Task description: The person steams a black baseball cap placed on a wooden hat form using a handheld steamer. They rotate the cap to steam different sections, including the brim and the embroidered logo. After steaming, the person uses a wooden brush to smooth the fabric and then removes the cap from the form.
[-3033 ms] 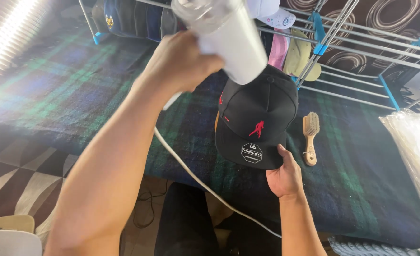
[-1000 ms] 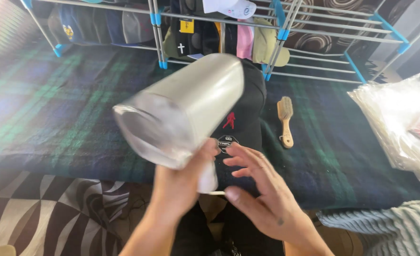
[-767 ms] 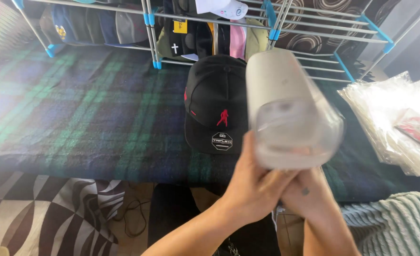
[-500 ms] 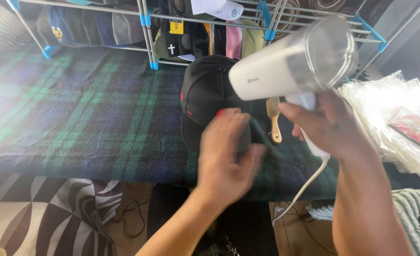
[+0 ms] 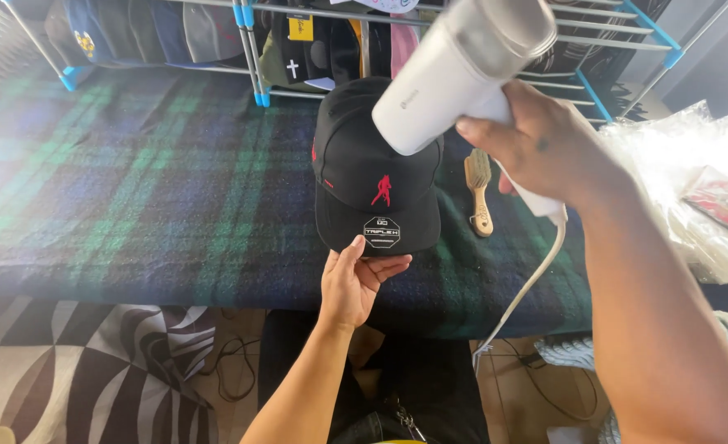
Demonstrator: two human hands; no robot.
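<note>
A black cap [image 5: 364, 156] with a small red figure on its front and a round sticker on the brim lies on a dark green and blue plaid cloth [image 5: 150, 189]. My left hand [image 5: 356, 281] grips the front edge of the brim, thumb on top. My right hand [image 5: 545, 148] holds a white hand-held steamer [image 5: 454, 70] by its handle, raised over the cap's right side with its nozzle end pointing down-left at the crown. The steamer's white cord [image 5: 528, 288] hangs down off the table edge.
A wooden brush [image 5: 479, 193] lies just right of the cap. Clear plastic bags [image 5: 693, 189] are piled at the right. A metal rack with blue joints [image 5: 249, 49] holding several caps stands behind. A patterned rug [image 5: 76, 370] covers the floor below.
The steamer passed from my left hand to my right hand and swung up to the right. My left hand dropped to the cap's brim and took hold of it.
</note>
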